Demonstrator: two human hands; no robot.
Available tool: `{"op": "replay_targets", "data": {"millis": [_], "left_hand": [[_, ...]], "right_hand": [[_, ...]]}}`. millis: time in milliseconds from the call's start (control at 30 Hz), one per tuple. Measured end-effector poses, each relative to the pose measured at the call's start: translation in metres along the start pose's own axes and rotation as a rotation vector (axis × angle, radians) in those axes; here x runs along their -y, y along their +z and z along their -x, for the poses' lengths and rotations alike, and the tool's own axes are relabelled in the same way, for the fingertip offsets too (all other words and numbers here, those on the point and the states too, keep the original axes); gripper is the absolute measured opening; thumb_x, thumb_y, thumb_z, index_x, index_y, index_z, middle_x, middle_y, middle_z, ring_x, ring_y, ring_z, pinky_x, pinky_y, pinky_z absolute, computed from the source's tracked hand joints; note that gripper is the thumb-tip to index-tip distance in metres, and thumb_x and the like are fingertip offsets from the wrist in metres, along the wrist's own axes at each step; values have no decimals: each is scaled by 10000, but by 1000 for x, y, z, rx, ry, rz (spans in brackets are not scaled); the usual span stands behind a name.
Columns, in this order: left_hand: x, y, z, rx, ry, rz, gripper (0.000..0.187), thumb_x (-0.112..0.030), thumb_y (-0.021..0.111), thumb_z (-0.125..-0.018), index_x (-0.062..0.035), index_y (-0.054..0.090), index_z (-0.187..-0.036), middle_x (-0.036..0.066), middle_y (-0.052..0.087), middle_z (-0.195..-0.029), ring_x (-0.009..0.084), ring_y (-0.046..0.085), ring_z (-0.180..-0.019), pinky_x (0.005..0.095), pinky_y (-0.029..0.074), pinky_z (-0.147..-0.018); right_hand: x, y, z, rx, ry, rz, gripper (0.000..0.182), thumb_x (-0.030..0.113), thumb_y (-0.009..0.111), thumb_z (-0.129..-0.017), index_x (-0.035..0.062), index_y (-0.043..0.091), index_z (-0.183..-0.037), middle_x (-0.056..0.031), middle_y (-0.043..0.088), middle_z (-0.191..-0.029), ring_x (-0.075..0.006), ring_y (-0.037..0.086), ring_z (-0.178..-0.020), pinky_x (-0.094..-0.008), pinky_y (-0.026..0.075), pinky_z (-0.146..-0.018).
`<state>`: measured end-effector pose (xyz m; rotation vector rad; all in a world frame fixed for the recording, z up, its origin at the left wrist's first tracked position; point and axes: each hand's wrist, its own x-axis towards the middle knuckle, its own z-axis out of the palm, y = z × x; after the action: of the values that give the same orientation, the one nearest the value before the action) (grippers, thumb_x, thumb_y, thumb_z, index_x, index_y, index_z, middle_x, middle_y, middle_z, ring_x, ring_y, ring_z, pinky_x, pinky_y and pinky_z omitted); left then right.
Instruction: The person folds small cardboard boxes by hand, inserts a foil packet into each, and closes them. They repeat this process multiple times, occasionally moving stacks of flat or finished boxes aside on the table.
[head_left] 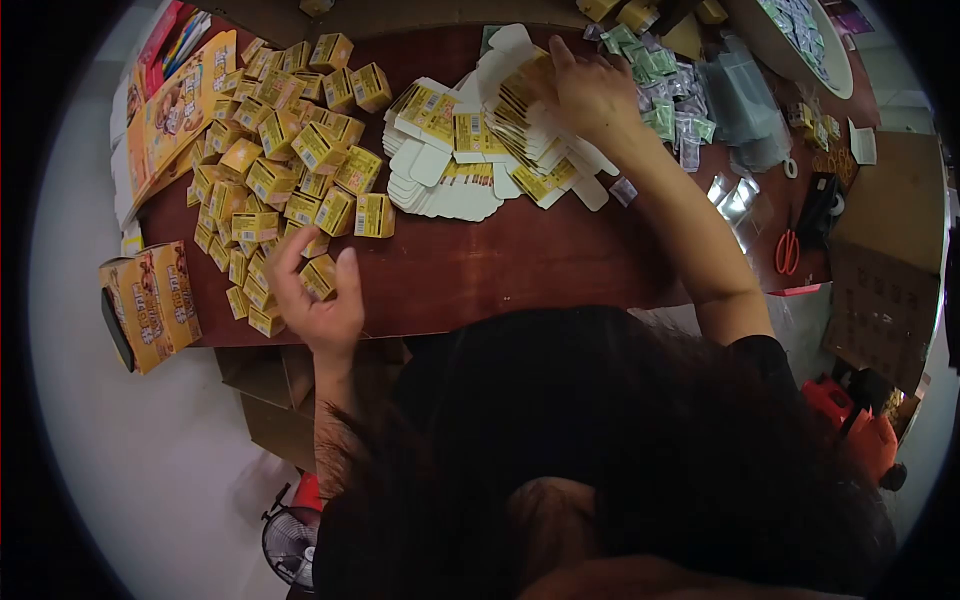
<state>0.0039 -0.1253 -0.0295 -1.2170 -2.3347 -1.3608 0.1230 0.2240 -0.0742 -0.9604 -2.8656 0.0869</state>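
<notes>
My left hand point(325, 305) is open, thumb and fingers apart, at the near edge of a heap of small closed yellow boxes point(270, 180). Nothing shows in its grasp. My right hand point(597, 98) reaches over the right end of a fanned pile of flat, unfolded yellow and white cartons point(470, 135). Its thumb stands apart from the fingers, whose tips are partly hidden. No held thing can be seen in it. Just beyond this hand lie many small green and purple sachets point(660, 85).
Orange printed display boxes point(185, 105) stand at the left, another point(150, 305) at the table's near left corner. To the right are clear plastic bags point(745, 100), red-handled scissors point(788, 252), a white basin point(835, 70) of sachets and a cardboard box point(885, 300).
</notes>
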Motion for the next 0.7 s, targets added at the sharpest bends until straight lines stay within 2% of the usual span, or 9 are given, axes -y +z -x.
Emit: {"op": "replay_targets", "data": {"millis": [33, 100, 167, 233, 367, 433, 533, 633, 700], "left_hand": [[-10, 13, -13, 42, 70, -75, 380, -58, 723, -884, 2, 594, -1236, 114, 620, -1198, 226, 571, -1126, 337, 432, -983], [-26, 46, -34, 75, 96, 58, 350, -45, 764, -819, -14, 633, -1141, 142, 627, -1141, 286, 584, -1080, 368, 445, -973], [-39, 74, -52, 115, 173, 134, 326, -85, 766, -824, -26, 644, -1121, 121, 650, -1111, 286, 591, -1060, 373, 451, -960], [-45, 101, -63, 151, 168, 181, 304, -107, 762, -833, -34, 652, -1107, 110, 655, -1104, 283, 592, -1056, 372, 456, -953], [-48, 131, -68, 217, 101, 276, 246, -149, 741, -862, -53, 673, -1078, 92, 663, -1085, 273, 602, -1046, 368, 467, -939], [-50, 133, -68, 223, 92, 274, 238, -148, 738, -865, -55, 675, -1075, 96, 664, -1085, 272, 606, -1045, 367, 467, -940], [-45, 135, -68, 230, 59, 286, 225, -146, 731, -874, -57, 677, -1073, 101, 666, -1086, 273, 614, -1042, 367, 469, -941], [-43, 135, -67, 238, 19, 306, 221, -151, 726, -886, -58, 678, -1081, 99, 670, -1083, 266, 620, -1041, 367, 470, -945], [-45, 134, -68, 238, 1, 309, 223, -155, 723, -894, -57, 678, -1088, 96, 672, -1079, 257, 621, -1041, 365, 469, -947]], "right_hand": [[1, 1, 2, -14, -1, -48, 854, 627, 652, -839, 43, 481, -1438, -223, 717, -1050, -371, 659, -1094, -521, 453, -984], [5, -1, 5, -37, -20, -25, 879, 662, 638, -832, 30, 491, -1425, -229, 717, -1040, -369, 661, -1090, -524, 437, -999], [10, -8, 9, -60, -31, -1, 906, 697, 623, -825, 17, 502, -1412, -235, 716, -1030, -367, 664, -1085, -526, 422, -1014], [16, -20, 8, 37, 1, -42, 939, 729, 611, -812, -2, 510, -1393, -212, 721, -1048, -354, 642, -1138, -536, 401, -1031], [21, -6, 11, -13, -47, 27, 917, 721, 632, -788, -6, 562, -1342, -187, 705, -1139, -340, 610, -1192, -536, 393, -1041], [21, 7, 11, -349, -152, 82, 829, 677, 662, -768, 12, 628, -1263, -148, 683, -1205, -318, 611, -1166, -515, 406, -1022], [26, 7, 15, -271, -112, -51, 760, 633, 690, -749, 23, 661, -1202, -128, 661, -1205, -305, 607, -1117, -500, 430, -983], [35, -2, 17, -130, -124, 48, 709, 599, 700, -758, 33, 669, -1184, -105, 659, -1132, -301, 601, -1067, -492, 451, -946], [35, -4, 14, -107, -105, -27, 731, 588, 716, -745, 32, 649, -1215, -117, 641, -1140, -318, 592, -1064, -499, 458, -940]]}}
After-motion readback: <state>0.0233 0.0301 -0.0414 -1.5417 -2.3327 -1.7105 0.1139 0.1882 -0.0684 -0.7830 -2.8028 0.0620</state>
